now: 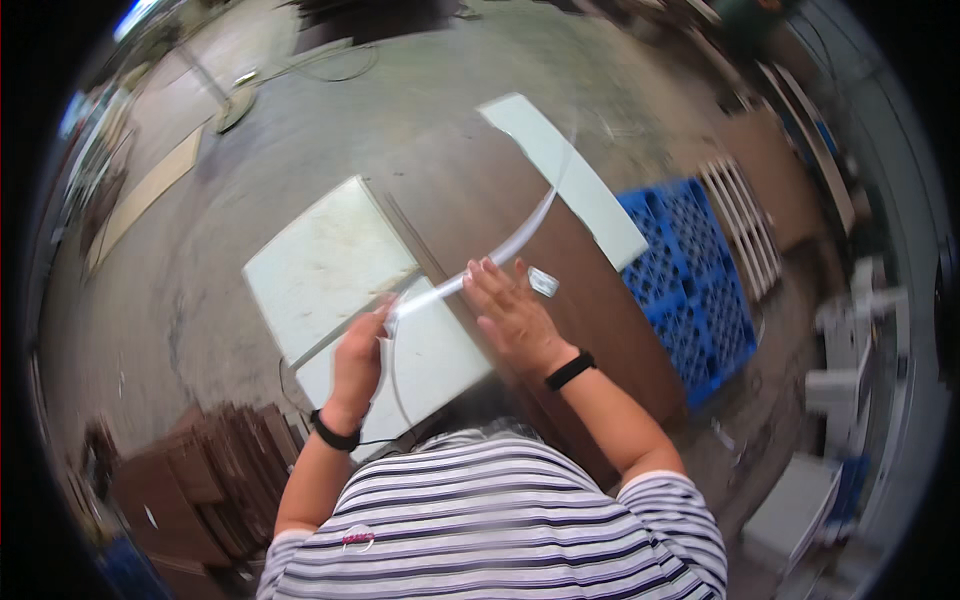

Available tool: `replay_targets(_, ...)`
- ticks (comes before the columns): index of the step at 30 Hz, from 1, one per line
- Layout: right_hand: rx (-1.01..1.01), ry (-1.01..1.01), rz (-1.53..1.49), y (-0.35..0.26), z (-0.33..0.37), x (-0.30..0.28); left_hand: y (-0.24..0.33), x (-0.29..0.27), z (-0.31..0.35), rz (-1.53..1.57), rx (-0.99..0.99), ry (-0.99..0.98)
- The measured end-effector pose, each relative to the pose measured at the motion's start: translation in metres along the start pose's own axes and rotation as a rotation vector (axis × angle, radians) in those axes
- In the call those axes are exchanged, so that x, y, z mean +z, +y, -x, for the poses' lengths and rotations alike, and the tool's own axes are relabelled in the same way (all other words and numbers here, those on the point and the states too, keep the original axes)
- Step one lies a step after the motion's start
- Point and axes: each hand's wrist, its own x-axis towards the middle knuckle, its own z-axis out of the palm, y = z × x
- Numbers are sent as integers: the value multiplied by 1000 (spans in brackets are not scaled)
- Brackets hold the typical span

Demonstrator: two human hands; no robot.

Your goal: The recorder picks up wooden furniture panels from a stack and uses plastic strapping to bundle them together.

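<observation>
A long, whitish translucent strip [520, 236] curves from my left hand up and away to the far right, and a thin loop of it hangs down near that hand. My left hand [362, 352] is closed on the strip, its fingers bent round it. My right hand [518, 315] lies with fingers stretched out, the fingertips at the strip. Under my hands are a brown board [590, 310] and white panels [335, 260] to its left. Beside my right fingers is a small whitish piece [543, 282], blurred. Another white panel [565, 175] lies along the board's far right edge.
A blue plastic pallet [690, 290] lies to the right, with a slatted wooden frame [740, 225] beyond it. Brown boards [205, 485] are stacked at the lower left. A round-based stand [235, 110] is on the floor at the far left.
</observation>
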Motion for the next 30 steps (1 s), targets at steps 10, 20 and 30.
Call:
replay_targets(10,1177,180,430,12,385,-98,-60,11,-15,215,-241,-176)
replay_targets(20,1579,-369,-1589,-218,374,-103,-36,62,-56,371,-77,-374)
replay_targets(30,-63,697,-1551,-82,81,-290,20,30,-67,175,67,-237)
